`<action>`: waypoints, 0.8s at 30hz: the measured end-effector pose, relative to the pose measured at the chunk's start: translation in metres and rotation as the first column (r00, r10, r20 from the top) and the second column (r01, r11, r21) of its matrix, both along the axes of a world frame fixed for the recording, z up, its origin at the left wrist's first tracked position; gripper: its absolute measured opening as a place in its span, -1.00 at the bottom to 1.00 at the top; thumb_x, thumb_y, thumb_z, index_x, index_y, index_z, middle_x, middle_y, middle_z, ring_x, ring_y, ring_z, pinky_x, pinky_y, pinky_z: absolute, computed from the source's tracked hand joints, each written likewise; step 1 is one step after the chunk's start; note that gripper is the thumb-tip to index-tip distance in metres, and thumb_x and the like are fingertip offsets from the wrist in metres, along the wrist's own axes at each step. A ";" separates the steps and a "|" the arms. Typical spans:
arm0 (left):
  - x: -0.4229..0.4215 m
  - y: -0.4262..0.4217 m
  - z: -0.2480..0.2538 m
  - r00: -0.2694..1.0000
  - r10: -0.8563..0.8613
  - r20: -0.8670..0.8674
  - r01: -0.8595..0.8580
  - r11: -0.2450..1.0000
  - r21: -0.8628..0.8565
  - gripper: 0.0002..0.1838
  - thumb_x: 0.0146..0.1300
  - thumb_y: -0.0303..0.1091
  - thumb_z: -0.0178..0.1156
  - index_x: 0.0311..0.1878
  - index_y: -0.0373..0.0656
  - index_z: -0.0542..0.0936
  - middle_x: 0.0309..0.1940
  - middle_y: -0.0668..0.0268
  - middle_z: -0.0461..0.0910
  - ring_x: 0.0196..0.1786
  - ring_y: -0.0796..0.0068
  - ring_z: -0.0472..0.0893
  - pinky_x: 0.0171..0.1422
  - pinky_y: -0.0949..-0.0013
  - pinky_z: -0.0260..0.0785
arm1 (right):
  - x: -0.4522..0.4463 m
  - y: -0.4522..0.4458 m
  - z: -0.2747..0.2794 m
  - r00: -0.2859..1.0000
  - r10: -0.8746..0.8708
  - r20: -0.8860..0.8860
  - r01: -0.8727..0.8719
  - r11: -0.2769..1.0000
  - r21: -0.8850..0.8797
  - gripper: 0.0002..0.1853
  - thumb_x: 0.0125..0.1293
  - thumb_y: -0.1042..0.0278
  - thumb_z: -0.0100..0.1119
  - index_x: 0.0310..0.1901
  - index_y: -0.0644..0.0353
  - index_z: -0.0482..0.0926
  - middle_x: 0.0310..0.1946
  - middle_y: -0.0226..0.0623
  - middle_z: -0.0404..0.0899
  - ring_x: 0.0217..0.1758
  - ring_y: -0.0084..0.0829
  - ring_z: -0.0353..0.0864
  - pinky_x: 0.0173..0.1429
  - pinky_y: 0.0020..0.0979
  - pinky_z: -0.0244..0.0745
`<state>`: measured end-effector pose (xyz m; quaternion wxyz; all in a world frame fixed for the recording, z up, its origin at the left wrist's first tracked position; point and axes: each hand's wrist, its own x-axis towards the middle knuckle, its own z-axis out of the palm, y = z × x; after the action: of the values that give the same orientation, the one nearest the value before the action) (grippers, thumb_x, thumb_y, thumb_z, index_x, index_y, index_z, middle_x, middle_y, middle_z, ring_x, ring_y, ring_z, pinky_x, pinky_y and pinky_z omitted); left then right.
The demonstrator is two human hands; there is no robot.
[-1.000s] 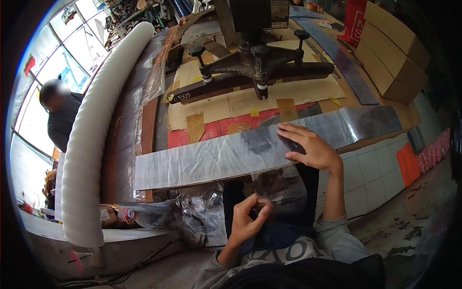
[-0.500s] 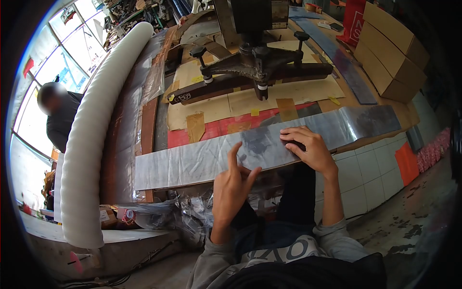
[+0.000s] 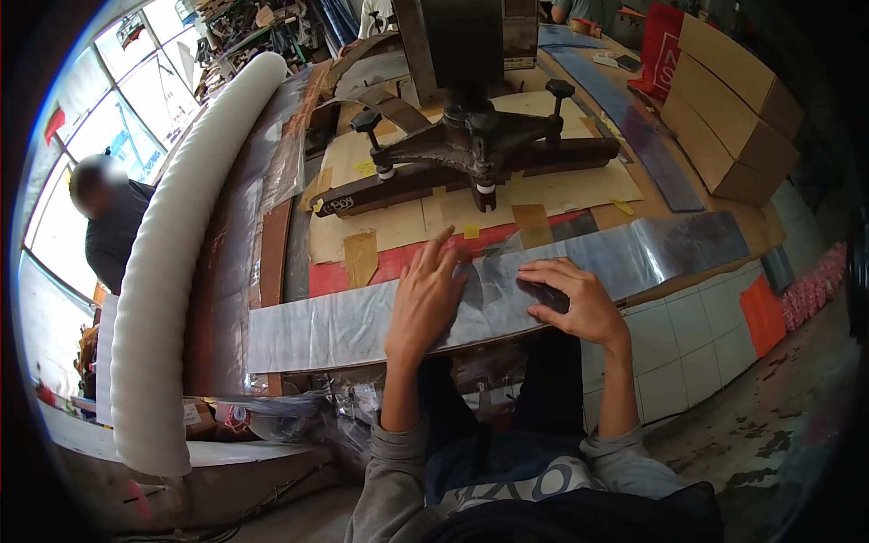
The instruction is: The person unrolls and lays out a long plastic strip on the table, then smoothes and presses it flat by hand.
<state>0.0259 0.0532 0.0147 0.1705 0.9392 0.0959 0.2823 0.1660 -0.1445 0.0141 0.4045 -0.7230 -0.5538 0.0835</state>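
Observation:
A long, glossy, grey, clear-looking plastic strip (image 3: pixel 344 317) lies along the near table edge, its surface wrinkled and marked by darker patches. My left hand (image 3: pixel 427 294) is over its middle, palm down, fingers apart and reaching towards the far edge; nothing shows in it. My right hand (image 3: pixel 584 306) curves over the strip farther right, with thumb and fingers apart. Between them is a dark area; whether it is shadow or an object I cannot tell. Beyond the strip stands a black press head (image 3: pixel 480 154) with a heavy bar (image 3: pixel 471 176) above taped cardboard.
A white foam roll (image 3: pixel 195 253) stretches along the left side. Brown cardboard boxes (image 3: pixel 724 118) stand at the right, beside a red bag (image 3: pixel 659 50). Another long plastic strip (image 3: pixel 634 136) lies at the back right. A person (image 3: pixel 109 217) in dark clothing is at far left.
My left hand has moved forward over the strip, its fingers turning from a raised, pointing pose to palm down. My right hand stays near the same place. The view has shifted slightly.

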 end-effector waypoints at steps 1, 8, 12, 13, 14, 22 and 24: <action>0.003 -0.003 0.000 0.998 -0.015 -0.056 0.004 0.983 -0.183 -0.73 0.19 -0.49 0.18 -0.01 -0.15 0.53 0.04 0.19 0.52 0.09 0.11 0.50 0.17 0.10 0.33 | 0.000 0.000 -0.001 1.000 -0.003 -0.003 0.003 1.000 0.007 -0.51 0.06 0.38 0.39 0.09 0.15 0.59 0.13 -0.29 0.55 0.23 -0.24 0.49 0.32 -0.26 0.41; 0.016 -0.013 0.006 0.993 0.121 0.012 -0.121 0.992 0.045 -0.77 0.22 -0.54 0.10 -0.04 -0.20 0.51 -0.12 0.26 0.59 -0.07 0.10 0.57 -0.02 0.12 0.39 | -0.001 -0.006 0.005 0.999 0.046 -0.027 -0.043 0.993 0.112 -0.31 -0.01 0.50 0.40 0.25 0.03 0.47 0.35 -0.25 0.31 0.40 -0.17 0.31 0.42 -0.19 0.30; 0.015 -0.017 0.010 0.961 -0.005 0.276 0.115 0.917 -0.382 -0.86 0.33 -0.53 0.07 -0.07 -0.30 0.44 -0.36 0.18 0.62 -0.37 0.20 0.66 -0.32 0.28 0.43 | 0.004 -0.005 0.002 0.997 0.076 -0.022 -0.069 0.974 0.217 -0.17 0.00 0.54 0.36 0.38 0.00 0.31 0.43 -0.24 0.19 0.48 -0.17 0.21 0.46 -0.14 0.22; 0.014 -0.020 0.008 0.957 -0.002 0.290 0.162 0.833 -0.530 -0.88 0.36 -0.52 0.04 -0.07 -0.31 0.44 -0.40 0.17 0.63 -0.43 0.25 0.66 -0.38 0.31 0.43 | 0.004 -0.002 -0.001 0.990 0.070 -0.119 -0.036 0.962 0.269 -0.15 0.02 0.52 0.37 0.40 0.01 0.26 0.42 -0.23 0.21 0.46 -0.19 0.24 0.44 -0.15 0.24; 0.013 -0.023 0.007 0.953 0.003 0.303 0.207 0.723 -0.659 -0.89 0.40 -0.52 0.02 -0.07 -0.31 0.43 -0.43 0.17 0.63 -0.50 0.29 0.66 -0.43 0.34 0.43 | 0.004 0.003 -0.005 0.974 0.069 -0.215 0.003 0.948 0.318 -0.13 0.04 0.49 0.38 0.43 0.03 0.21 0.41 -0.23 0.22 0.44 -0.20 0.27 0.42 -0.17 0.26; 0.013 -0.038 0.014 0.901 0.275 0.336 0.165 0.498 -0.851 -0.79 0.45 -0.47 -0.04 0.08 -0.27 0.30 -0.64 0.31 0.48 -0.64 0.65 0.48 -0.55 0.56 0.26 | -0.024 0.017 0.008 0.756 0.415 -0.506 -0.082 0.827 0.556 0.14 0.13 0.20 0.44 0.52 0.09 -0.27 0.30 0.06 0.32 0.13 -0.26 0.56 0.17 -0.29 0.44; 0.013 -0.035 0.012 0.895 0.323 0.307 0.167 0.397 -0.903 -0.75 0.44 -0.49 -0.06 0.13 -0.26 0.25 -0.67 0.30 0.45 -0.65 0.63 0.45 -0.55 0.53 0.25 | -0.033 0.017 0.007 0.785 0.397 -0.476 -0.058 0.812 0.581 0.21 0.10 0.22 0.49 0.51 0.10 -0.34 0.27 0.03 0.35 0.08 -0.32 0.57 0.16 -0.29 0.43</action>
<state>0.0384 0.0179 0.0267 0.6589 0.5951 0.2390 0.3932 0.1330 -0.1276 0.0210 0.7246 -0.4441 -0.4915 0.1902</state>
